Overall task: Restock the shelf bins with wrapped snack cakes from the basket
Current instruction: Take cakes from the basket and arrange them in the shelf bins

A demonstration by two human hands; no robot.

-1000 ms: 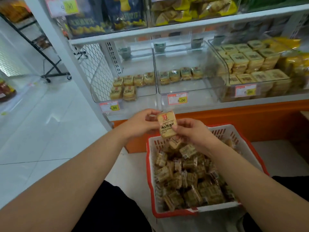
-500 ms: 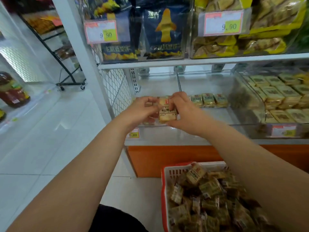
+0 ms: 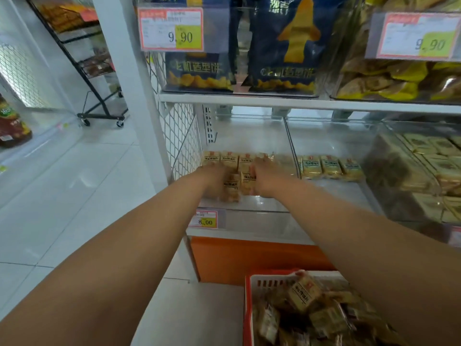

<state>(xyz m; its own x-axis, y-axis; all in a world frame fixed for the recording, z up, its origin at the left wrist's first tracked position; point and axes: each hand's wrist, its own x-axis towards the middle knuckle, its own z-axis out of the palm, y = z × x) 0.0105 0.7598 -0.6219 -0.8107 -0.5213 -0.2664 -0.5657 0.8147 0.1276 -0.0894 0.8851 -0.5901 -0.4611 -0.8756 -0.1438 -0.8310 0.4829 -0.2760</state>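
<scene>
Two hands, left hand (image 3: 214,179) and right hand (image 3: 264,176), flank upright snack cakes (image 3: 239,183) inside the leftmost bin (image 3: 249,208); grip indiscernible through blur; basket (image 3: 247,308) lies near-right.

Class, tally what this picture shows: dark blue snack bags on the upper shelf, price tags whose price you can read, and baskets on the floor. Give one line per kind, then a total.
Dark blue snack bags: 2
Readable price tags: 3 (two at 9.90, one at 8.00)
Baskets: 1
Total: 6
</scene>
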